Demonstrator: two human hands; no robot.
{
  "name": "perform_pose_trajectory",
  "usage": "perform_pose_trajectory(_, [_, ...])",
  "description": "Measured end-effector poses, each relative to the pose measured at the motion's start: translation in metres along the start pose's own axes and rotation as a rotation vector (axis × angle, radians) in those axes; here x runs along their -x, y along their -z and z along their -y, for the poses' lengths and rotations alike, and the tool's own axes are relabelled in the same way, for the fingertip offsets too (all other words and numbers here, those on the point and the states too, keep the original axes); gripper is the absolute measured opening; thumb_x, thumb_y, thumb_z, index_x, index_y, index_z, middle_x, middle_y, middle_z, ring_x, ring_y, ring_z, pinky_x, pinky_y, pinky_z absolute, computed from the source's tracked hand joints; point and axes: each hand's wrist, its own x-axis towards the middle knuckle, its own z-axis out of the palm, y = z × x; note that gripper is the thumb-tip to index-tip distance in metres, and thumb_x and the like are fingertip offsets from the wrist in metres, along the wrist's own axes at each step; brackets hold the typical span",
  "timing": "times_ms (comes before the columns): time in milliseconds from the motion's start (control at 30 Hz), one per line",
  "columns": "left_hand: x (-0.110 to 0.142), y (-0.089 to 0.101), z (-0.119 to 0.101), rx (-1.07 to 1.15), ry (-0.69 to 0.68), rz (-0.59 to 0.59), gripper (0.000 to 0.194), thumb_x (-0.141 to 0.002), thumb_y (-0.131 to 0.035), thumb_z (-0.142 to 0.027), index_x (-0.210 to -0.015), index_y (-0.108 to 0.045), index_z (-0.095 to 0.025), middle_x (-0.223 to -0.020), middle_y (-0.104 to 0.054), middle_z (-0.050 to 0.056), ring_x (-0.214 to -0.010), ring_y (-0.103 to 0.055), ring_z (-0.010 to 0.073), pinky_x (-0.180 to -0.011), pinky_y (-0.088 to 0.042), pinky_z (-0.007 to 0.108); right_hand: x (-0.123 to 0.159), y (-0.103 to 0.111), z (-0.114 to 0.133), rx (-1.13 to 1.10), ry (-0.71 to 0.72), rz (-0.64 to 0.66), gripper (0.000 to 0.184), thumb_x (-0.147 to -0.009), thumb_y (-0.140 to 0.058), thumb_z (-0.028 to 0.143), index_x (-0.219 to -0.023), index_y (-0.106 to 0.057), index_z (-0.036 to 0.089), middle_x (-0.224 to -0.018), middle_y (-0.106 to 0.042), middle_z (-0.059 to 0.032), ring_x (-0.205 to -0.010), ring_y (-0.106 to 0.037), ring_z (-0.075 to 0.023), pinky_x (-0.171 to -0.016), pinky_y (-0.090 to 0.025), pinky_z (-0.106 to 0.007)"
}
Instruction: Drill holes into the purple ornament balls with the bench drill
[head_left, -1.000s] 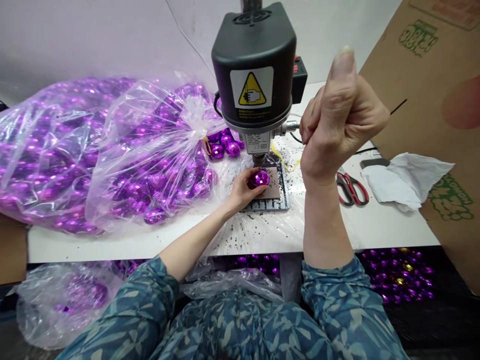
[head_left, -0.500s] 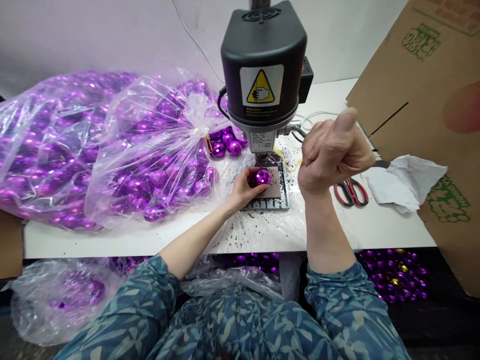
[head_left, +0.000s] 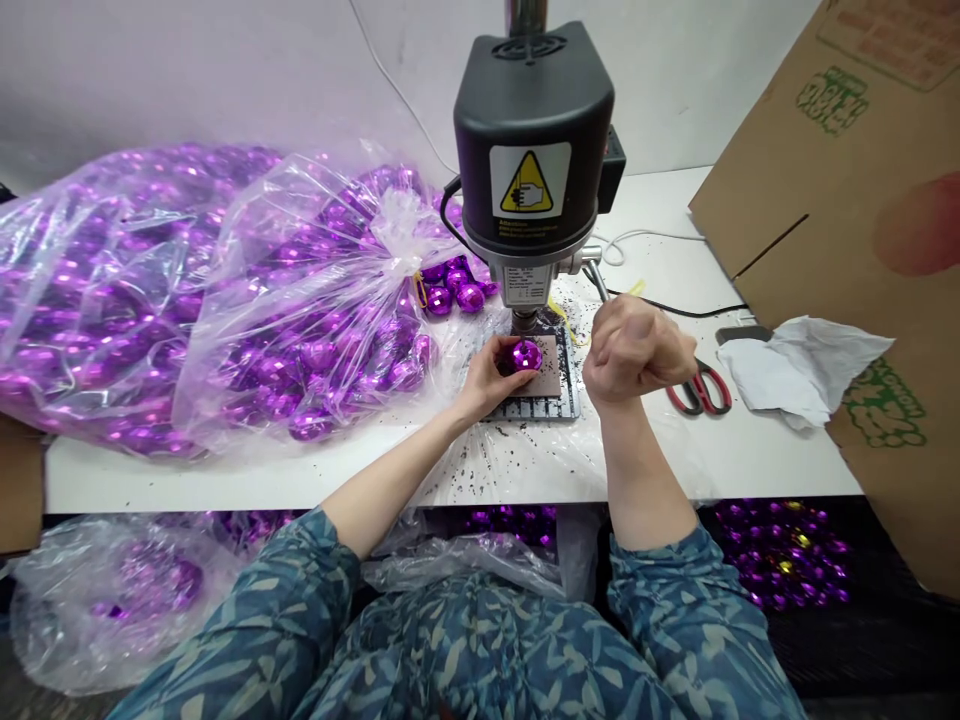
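Observation:
Between its thumb and fingers my left hand (head_left: 489, 382) holds a shiny purple faceted ball (head_left: 526, 356). The ball rests on a flat brownish board (head_left: 546, 378) over the slotted metal base (head_left: 573, 400) of a black bench drill press (head_left: 534, 110). Just above the ball is the drill's chuck (head_left: 524, 322); the bit's tip cannot be made out. My right hand (head_left: 636, 348) is closed in a fist around the end of the press's metal feed lever (head_left: 595, 278), which slants down from the machine's right side.
Large clear bags of purple balls (head_left: 300, 290) fill the left of the white table (head_left: 277, 478). Several loose balls (head_left: 457, 290) lie behind. On the right are red-black scissors (head_left: 705, 390), crumpled white paper (head_left: 802, 365) and a cardboard box (head_left: 892, 120). Dark shavings surround the base.
My right hand has come down and slightly left, swinging the feed lever downward. My left hand still holds the ball in the same spot. The view has shifted a little.

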Motion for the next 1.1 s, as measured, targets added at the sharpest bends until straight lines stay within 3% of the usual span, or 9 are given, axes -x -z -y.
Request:
perform_pose_trajectory(167, [-0.003, -0.004, -0.005, 0.025, 0.024, -0.006, 0.053, -0.077, -0.093, -0.027, -0.119, -0.062, -0.021, -0.115, -0.077, 0.010, -0.104, -0.076, 0.0245, -0.092, -0.063, 0.042, -0.028, -0.019, 0.008, 0.012, -0.160, -0.057, 0.061, -0.106, -0.055, 0.030, -0.052, -0.031, 0.018, -0.042, -0.027, 0.0082, -0.034, -0.026, -0.0027, -0.038, -0.014, -0.027])
perform_pose_trajectory(367, [0.024, 0.010, -0.033, -0.068, 0.075, -0.073, 0.048, -0.076, -0.090, -0.028, -0.113, -0.062, -0.020, -0.109, -0.073, 0.008, -0.096, -0.071, 0.0227, -0.084, -0.060, 0.039, -0.073, -0.045, 0.000, 0.155, -0.366, 0.007, 0.067, -0.090, -0.054, 0.074, -0.051, -0.030, 0.025, -0.042, -0.028, 0.0056, -0.038, -0.027, -0.0080, -0.043, -0.028, -0.034])
perform_pose_trajectory(433, [0.054, 0.024, -0.050, -0.123, 0.043, 0.107, 0.041, -0.078, -0.088, -0.030, -0.110, -0.064, -0.022, -0.106, -0.073, 0.007, -0.092, -0.071, 0.0228, -0.080, -0.058, 0.037, -0.074, -0.046, -0.003, 0.170, -0.377, 0.014, 0.067, -0.088, -0.051, 0.078, -0.052, -0.029, 0.026, -0.043, -0.029, 0.0045, -0.040, -0.028, -0.0092, -0.045, -0.029, -0.035])
perform_pose_trajectory(567, [0.119, 0.053, -0.083, -0.262, 0.016, 0.734, 0.045, -0.074, -0.096, -0.036, -0.109, -0.071, -0.025, -0.105, -0.075, 0.007, -0.093, -0.072, 0.0285, -0.077, -0.057, 0.038, -0.071, -0.045, -0.004, 0.096, -0.366, -0.026, 0.068, -0.087, -0.057, 0.076, -0.051, -0.030, 0.025, -0.044, -0.024, 0.0053, -0.040, -0.028, -0.0092, -0.047, -0.028, -0.036])
perform_pose_trajectory(633, [0.129, 0.063, -0.089, -0.288, 0.017, 0.820, 0.048, -0.078, -0.094, -0.045, -0.116, -0.073, -0.026, -0.109, -0.076, 0.009, -0.097, -0.073, 0.0304, -0.080, -0.058, 0.040, -0.070, -0.044, -0.003, 0.117, -0.377, -0.024, 0.070, -0.087, -0.052, 0.081, -0.052, -0.028, 0.025, -0.046, -0.021, 0.0059, -0.040, -0.027, -0.0088, -0.048, -0.029, -0.035])
perform_pose_trajectory(767, [0.068, 0.079, -0.067, -0.266, -0.031, 0.447, 0.014, -0.103, -0.067, -0.034, -0.111, -0.073, -0.025, -0.105, -0.076, 0.009, -0.096, -0.073, 0.0246, -0.087, -0.060, 0.040, -0.070, -0.043, -0.003, 0.238, -0.410, 0.001, 0.071, -0.087, -0.037, 0.086, -0.053, -0.031, 0.024, -0.047, -0.025, 0.0057, -0.042, -0.031, -0.0062, -0.050, -0.033, -0.031])
perform_pose_trajectory(933, [-0.073, 0.078, -0.006, -0.420, -0.026, -0.178, 0.020, -0.084, -0.076, -0.012, -0.102, -0.072, -0.021, -0.102, -0.067, 0.010, -0.106, -0.069, 0.0326, -0.106, -0.054, 0.053, -0.068, -0.043, 0.001, 0.185, -0.370, -0.042, 0.069, -0.092, -0.051, 0.075, -0.052, -0.030, 0.022, -0.045, -0.025, 0.0065, -0.039, -0.033, -0.0042, -0.048, -0.033, -0.028])
perform_pose_trajectory(1000, [-0.107, 0.071, 0.010, -0.420, 0.057, -0.214, 0.028, -0.075, -0.081, -0.008, -0.097, -0.070, -0.020, -0.101, -0.064, 0.010, -0.106, -0.068, 0.0355, -0.108, -0.053, 0.055, -0.067, -0.043, 0.001, 0.158, -0.366, -0.043, 0.068, -0.092, -0.055, 0.071, -0.052, -0.030, 0.022, -0.045, -0.026, 0.0068, -0.039, -0.032, -0.0038, -0.047, -0.031, -0.027])
perform_pose_trajectory(1100, [-0.122, 0.064, 0.022, -0.398, 0.096, -0.172, 0.040, -0.063, -0.083, -0.001, -0.095, -0.068, -0.020, -0.101, -0.061, 0.008, -0.103, -0.068, 0.0337, -0.107, -0.053, 0.053, -0.067, -0.042, 0.002, 0.190, -0.366, -0.022, 0.068, -0.092, -0.052, 0.072, -0.053, -0.028, 0.023, -0.044, -0.025, 0.0069, -0.039, -0.030, -0.0036, -0.046, -0.030, -0.028])
